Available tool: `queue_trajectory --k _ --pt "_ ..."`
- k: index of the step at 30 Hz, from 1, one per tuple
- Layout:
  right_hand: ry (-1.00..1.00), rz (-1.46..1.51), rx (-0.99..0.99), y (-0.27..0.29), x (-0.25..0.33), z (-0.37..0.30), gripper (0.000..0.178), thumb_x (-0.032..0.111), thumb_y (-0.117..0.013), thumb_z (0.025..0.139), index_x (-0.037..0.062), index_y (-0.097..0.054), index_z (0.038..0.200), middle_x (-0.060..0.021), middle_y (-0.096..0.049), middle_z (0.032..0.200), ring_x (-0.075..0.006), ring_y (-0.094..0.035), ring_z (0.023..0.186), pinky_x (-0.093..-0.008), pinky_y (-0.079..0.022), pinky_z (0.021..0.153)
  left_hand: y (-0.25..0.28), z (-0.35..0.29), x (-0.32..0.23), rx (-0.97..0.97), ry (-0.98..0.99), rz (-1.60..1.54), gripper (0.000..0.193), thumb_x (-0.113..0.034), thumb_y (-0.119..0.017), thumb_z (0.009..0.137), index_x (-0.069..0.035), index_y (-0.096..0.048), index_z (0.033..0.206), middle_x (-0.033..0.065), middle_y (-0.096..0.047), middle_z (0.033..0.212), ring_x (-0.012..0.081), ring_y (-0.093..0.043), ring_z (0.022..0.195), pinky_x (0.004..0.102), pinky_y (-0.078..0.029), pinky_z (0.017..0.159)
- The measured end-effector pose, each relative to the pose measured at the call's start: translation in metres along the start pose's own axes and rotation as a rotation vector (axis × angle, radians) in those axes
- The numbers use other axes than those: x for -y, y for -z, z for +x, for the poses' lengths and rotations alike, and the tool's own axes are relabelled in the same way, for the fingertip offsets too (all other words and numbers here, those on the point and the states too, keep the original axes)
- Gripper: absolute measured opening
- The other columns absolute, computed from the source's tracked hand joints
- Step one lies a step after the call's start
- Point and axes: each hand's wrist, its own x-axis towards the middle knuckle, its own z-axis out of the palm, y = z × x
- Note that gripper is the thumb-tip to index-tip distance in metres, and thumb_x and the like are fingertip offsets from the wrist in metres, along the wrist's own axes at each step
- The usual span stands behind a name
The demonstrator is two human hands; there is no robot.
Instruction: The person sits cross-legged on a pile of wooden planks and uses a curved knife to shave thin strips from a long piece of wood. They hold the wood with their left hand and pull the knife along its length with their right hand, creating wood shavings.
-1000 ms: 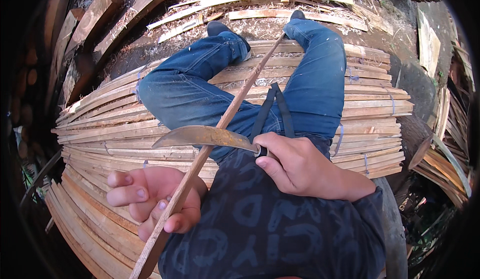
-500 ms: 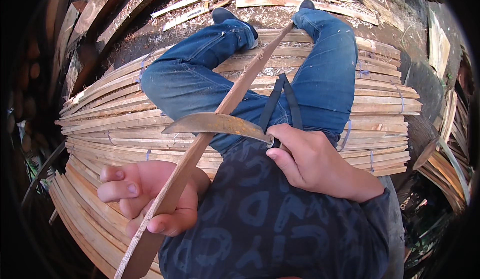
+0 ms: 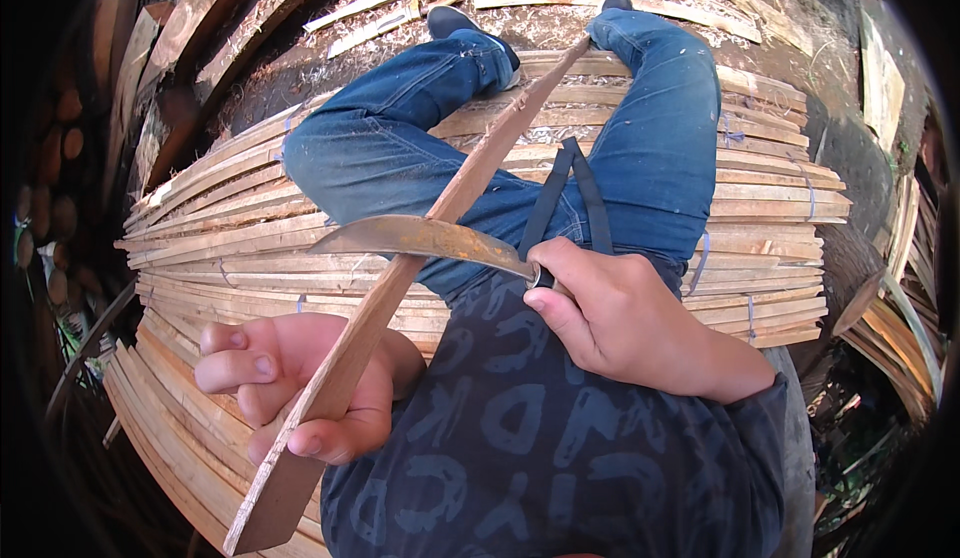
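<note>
A long flat wooden slat (image 3: 462, 193) runs slantwise from near my lap up between my legs, its far end by my right foot. My left hand (image 3: 300, 383) grips the slat near its lower end, with the thumb on one side and the fingers curled under and beside it. In my right hand (image 3: 620, 318) is the handle of a knife with a curved, rust-stained blade (image 3: 425, 238). The blade lies across the slat, ahead of my left hand, its tip pointing left. Most of the handle is hidden inside my right fist.
Bundles of wooden slats (image 3: 765, 193), tied with blue string, lie beneath my legs. More slats (image 3: 170, 438) fan out at the lower left. Thick timber pieces (image 3: 190, 28) lean at the upper left. Shavings and offcuts (image 3: 560, 0) cover the ground beyond my feet.
The slat has slid slightly away from me, so its near end now shows. The knife has shifted a little left and up along with my right hand.
</note>
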Motion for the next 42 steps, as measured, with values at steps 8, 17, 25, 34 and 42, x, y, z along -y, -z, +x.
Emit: queue_trajectory --k 8,17,25,34,42 --pt "-0.056 -0.215 -0.046 0.006 -0.014 0.004 0.021 0.021 -0.062 0.093 0.0022 -0.052 0.093 -0.0151 -0.060 0.068 -0.0354 -0.062 0.058 -0.0419 -0.049 0.049 0.007 -0.004 -0.003 0.040 -0.010 -0.015 0.023 -0.037 -0.029 0.098 -0.021 -0.035 0.082 -0.0041 -0.033 0.063 0.0142 -0.040 0.083 0.0385 -0.030 0.080" --pt "-0.081 -0.158 -0.050 0.004 -0.001 0.006 0.021 0.020 -0.062 0.093 0.0021 -0.052 0.095 -0.0142 -0.060 0.067 -0.0357 -0.061 0.058 -0.0416 -0.049 0.051 0.001 -0.007 0.008 -0.034 0.005 -0.118 0.024 -0.038 -0.029 0.099 -0.021 -0.037 0.084 -0.0028 -0.036 0.063 0.0154 -0.041 0.083 0.0381 -0.031 0.080" --pt "-0.065 -0.182 -0.008 0.006 -0.014 0.017 0.022 0.022 -0.062 0.094 0.0024 -0.052 0.093 -0.0146 -0.060 0.067 -0.0359 -0.061 0.058 -0.0420 -0.048 0.050 0.008 -0.008 0.011 0.021 -0.049 -0.121 0.027 -0.038 -0.028 0.099 -0.020 -0.038 0.082 -0.0030 -0.035 0.063 0.0153 -0.041 0.082 0.0394 -0.032 0.078" --pt "-0.082 -0.159 0.038 0.004 -0.002 0.019 0.021 0.022 -0.061 0.094 0.0032 -0.052 0.092 -0.0136 -0.059 0.067 -0.0346 -0.060 0.057 -0.0408 -0.048 0.050 0.009 -0.010 0.013 -0.010 0.031 -0.130 0.031 -0.040 -0.029 0.100 -0.020 -0.037 0.077 -0.0049 -0.032 0.060 0.0148 -0.040 0.078 0.0393 -0.030 0.076" --pt "-0.084 -0.256 0.022 0.005 0.009 0.027 0.024 0.023 -0.060 0.095 0.0016 -0.050 0.088 -0.0159 -0.059 0.065 -0.0362 -0.058 0.054 -0.0428 -0.047 0.049 -0.003 -0.009 0.014 -0.060 -0.010 -0.126 0.036 -0.041 -0.027 0.101 -0.020 -0.036 0.073 -0.0057 -0.033 0.058 0.0139 -0.040 0.074 0.0399 -0.028 0.073"
